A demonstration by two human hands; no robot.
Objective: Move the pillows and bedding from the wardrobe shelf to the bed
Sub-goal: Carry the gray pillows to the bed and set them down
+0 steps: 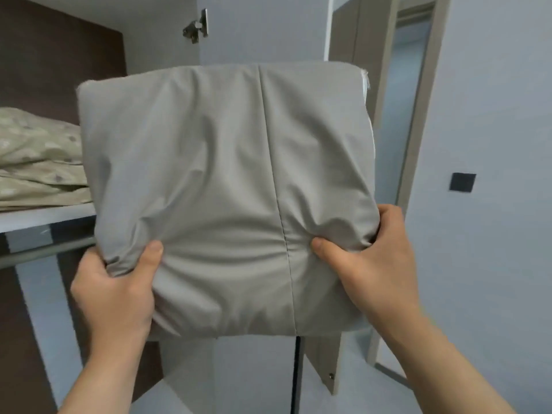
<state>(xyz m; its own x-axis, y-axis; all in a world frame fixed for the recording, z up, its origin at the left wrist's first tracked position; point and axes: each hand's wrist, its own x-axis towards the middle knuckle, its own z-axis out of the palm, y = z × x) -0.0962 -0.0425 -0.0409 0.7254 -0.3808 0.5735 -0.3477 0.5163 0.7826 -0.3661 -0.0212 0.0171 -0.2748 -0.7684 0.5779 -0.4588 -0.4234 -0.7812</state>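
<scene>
A big grey pillow (227, 192) filled the middle of the room view, held up in the air in front of the open wardrobe. It was soft and puffy, almost square, with a straight seam running down its front. Both arms reached up from below to hold it by its bottom corners. The left hand (115, 282) squeezed the lower left corner, thumb pressed on the front and fingers curled out of sight behind. The right hand (372, 264) squeezed the lower right corner the same way, and the cloth bunched into wrinkles under each thumb. On the left, the white wardrobe shelf (44, 218) held a folded blanket (38, 162), pale green with little spots, lying flat in a soft pile. A shiny metal hinge (197, 28) sat high up on the wardrobe door.
</scene>
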